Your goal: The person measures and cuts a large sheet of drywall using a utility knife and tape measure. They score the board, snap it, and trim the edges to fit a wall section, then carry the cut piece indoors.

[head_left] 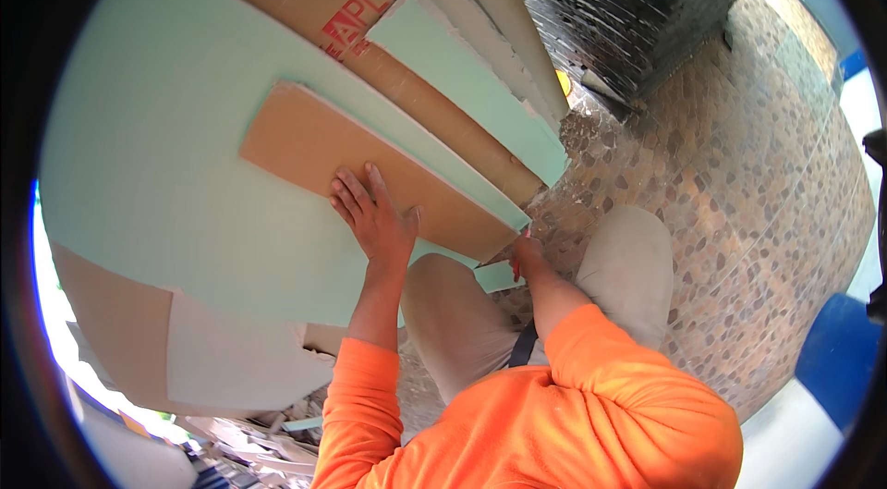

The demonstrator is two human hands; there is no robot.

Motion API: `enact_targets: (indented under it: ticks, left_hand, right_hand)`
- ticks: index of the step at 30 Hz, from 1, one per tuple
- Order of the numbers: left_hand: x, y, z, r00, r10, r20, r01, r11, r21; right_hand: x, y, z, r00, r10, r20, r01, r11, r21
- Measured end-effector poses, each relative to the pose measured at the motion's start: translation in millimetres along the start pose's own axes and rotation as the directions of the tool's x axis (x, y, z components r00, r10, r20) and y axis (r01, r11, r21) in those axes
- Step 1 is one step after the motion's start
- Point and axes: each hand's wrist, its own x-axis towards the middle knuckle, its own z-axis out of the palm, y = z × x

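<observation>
My left hand (370, 216) lies with its fingers spread on a narrow brown-faced strip of plasterboard (305, 133). The strip rests at a slant on a large mint-green plasterboard sheet (157, 138). By the strip's near right end, beside my knees, my right hand (528, 258) is closed on a slim red-handled tool (516, 269). A thin dark edge runs from this hand along the strip's end; whether it is the tool's blade I cannot tell. My fingers hide most of the handle.
Beyond the large sheet lie a brown board (443, 105) with red print and a smaller mint-green offcut (462, 73). A black-wrapped stack (610, 8) stands at the far right on the pebble-patterned floor (730, 175). Broken board scraps (268, 443) lie at the lower left.
</observation>
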Motion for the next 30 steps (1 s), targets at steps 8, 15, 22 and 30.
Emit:
enact_targets:
  ticks: [8,15,22,30]
  left_hand:
    - [-0.8,-0.2,7.6,0.998,-0.063,0.03,0.065,0.997,-0.052]
    - [-7.2,10.4,10.1,0.996,-0.081,0.041,0.083,0.994,-0.072]
    - [-4.4,11.6,11.3,0.992,-0.084,0.092,0.087,0.996,-0.033]
    - [-3.0,12.0,12.4,0.992,-0.086,0.097,0.087,0.996,-0.013]
  right_hand:
    - [-3.3,-2.7,-28.6,0.999,-0.004,0.05,0.005,1.0,-0.021]
    - [-6.5,-26.7,-48.3,0.951,0.058,0.304,-0.083,0.994,0.07]
    - [-6.2,-41.4,-45.1,0.932,0.2,0.303,-0.288,0.917,0.278]
    - [-5.3,-32.9,-31.3,0.936,0.139,0.322,-0.265,0.883,0.387]
